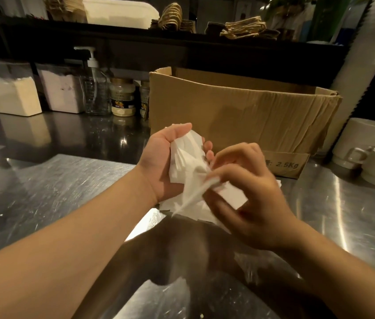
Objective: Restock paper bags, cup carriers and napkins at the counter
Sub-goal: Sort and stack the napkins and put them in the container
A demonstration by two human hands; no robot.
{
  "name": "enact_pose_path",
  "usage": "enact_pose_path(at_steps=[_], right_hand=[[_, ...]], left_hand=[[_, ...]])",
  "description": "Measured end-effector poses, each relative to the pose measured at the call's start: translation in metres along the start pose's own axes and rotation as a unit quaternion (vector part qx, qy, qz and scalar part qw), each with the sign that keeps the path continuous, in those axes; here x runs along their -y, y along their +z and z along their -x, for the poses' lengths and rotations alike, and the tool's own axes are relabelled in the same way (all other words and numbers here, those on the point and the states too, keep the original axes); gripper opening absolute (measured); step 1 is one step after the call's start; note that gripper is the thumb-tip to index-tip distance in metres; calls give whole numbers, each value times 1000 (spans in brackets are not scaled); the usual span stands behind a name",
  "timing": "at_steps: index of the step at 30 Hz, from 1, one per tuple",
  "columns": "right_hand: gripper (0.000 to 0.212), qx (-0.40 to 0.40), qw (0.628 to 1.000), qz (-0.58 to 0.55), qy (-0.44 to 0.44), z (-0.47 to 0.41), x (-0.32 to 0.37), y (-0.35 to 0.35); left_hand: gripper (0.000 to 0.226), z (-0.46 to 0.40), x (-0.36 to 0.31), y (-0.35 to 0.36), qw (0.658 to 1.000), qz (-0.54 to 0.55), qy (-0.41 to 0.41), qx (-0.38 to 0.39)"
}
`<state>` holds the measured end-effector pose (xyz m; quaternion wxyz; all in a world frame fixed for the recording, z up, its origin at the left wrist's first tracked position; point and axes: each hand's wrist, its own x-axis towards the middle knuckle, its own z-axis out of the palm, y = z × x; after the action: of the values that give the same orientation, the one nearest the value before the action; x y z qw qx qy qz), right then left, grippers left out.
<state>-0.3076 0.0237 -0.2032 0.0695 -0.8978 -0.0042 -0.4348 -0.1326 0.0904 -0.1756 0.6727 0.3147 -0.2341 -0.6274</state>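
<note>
A bundle of white napkins (187, 157) lies in my left hand (164, 160), palm up, with the fingers curled round its far side. My right hand (248, 192) pinches a folded napkin (193, 195) between thumb and fingers just to the right of the bundle. More loose white napkins (195, 211) lie on the steel counter (66, 192) under both hands. An open cardboard box (239, 116) stands right behind the hands. Paper bags with twine handles (243, 27) lie stacked on the dark shelf above.
White cups (366, 150) are stacked at the right edge, beside a tall white column of cups (361, 54). At the back left stand two powder containers (13, 93), a pump bottle (95, 88) and jars (122, 97). A white tub (117, 11) sits on the shelf.
</note>
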Motion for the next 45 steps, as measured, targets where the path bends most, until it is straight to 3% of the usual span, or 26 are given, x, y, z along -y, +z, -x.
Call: enact_pose_path(at_steps=[4,7,10,13,19,22,25,27,30,37,41,45], right_hand=[[23,-90,947,-240,195,-4,1,-6],[15,-117,892,-310,308,-7,0,-6],[10,-116,849,-339,388,-8,-3,-6],[13,-104,833,-332,429,-8,-4,-6],[11,-122,827,-283,470,-10,-5,-2],[21,-120,878,-207,415,-8,-6,-3],[17,-42,956,-121,262,-4,-5,-11],[20,16,980,-69,185,-2,-5,-13],[22,45,990,-17,136,-1,-6,-11],[26,-5,994,42,97,-1,-7,-7],[26,-5,995,47,93,-1,-7,-5],[17,54,993,5,105,0,-5,-9]], left_hand=[[55,-5,8,-3,993,-118,-16,17],[57,-5,12,-1,990,-124,-55,40],[47,-5,15,1,985,-162,-37,38],[46,-5,17,2,984,-173,-30,29],[77,-6,18,1,982,-164,-79,55],[62,-4,17,3,985,-149,-70,54],[53,-3,16,4,988,-131,-62,44],[54,-2,14,3,990,-121,-63,35],[59,-4,14,2,991,-118,-58,11],[78,-8,16,-1,993,-99,-62,0],[75,-7,17,0,993,-104,-59,0],[62,-3,18,3,992,-120,-47,-9]])
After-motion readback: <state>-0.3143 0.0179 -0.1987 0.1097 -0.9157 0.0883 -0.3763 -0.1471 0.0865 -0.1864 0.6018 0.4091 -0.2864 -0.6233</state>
